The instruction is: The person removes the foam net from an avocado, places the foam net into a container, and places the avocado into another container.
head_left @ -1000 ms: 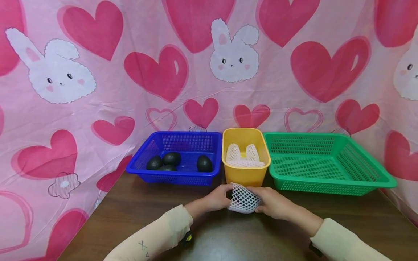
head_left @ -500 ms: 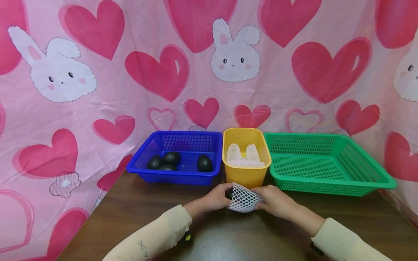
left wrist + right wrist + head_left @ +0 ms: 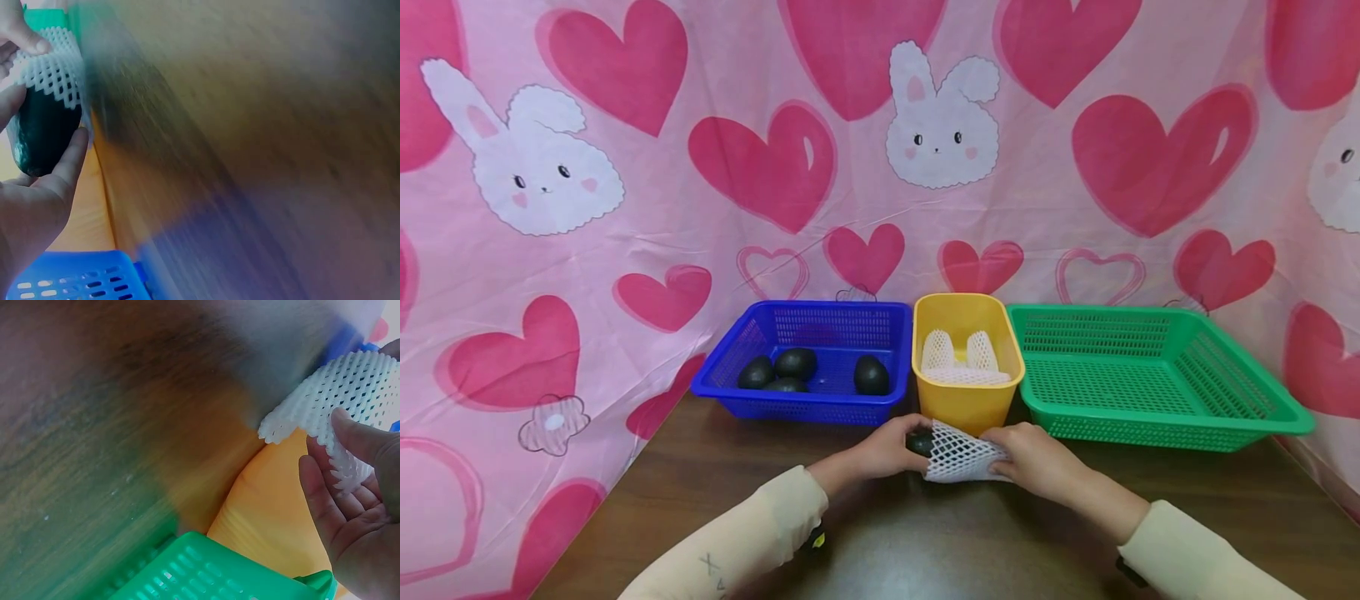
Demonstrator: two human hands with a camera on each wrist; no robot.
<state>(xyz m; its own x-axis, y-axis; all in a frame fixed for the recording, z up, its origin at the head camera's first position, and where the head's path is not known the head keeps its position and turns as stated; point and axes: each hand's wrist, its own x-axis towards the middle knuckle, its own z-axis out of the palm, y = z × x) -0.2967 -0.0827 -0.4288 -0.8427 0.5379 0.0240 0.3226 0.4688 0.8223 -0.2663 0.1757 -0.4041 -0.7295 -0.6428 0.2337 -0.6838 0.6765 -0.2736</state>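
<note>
Just in front of the yellow bin, my left hand (image 3: 887,448) grips a dark avocado (image 3: 47,134) by its bare end, thumb on one side and fingers on the other. A white foam net sleeve (image 3: 958,454) covers the avocado's other end. My right hand (image 3: 1037,458) pinches the sleeve's far end between thumb and fingers. In the right wrist view that end of the net (image 3: 347,394) hangs loose and flared past the thumb. Several more avocados (image 3: 871,376) lie in the blue basket (image 3: 805,408) on the left.
The yellow bin (image 3: 966,404) stands in the middle with several white foam nets (image 3: 981,350) inside. On its right sits a green basket (image 3: 1150,429). All three containers stand in a row at the back of the brown table (image 3: 925,550), before a pink heart-print cloth (image 3: 1030,208).
My left hand has shifted slightly left, and more of the avocado's dark end shows outside the net. The right hand keeps its hold, and the net looks stretched longer between the hands.
</note>
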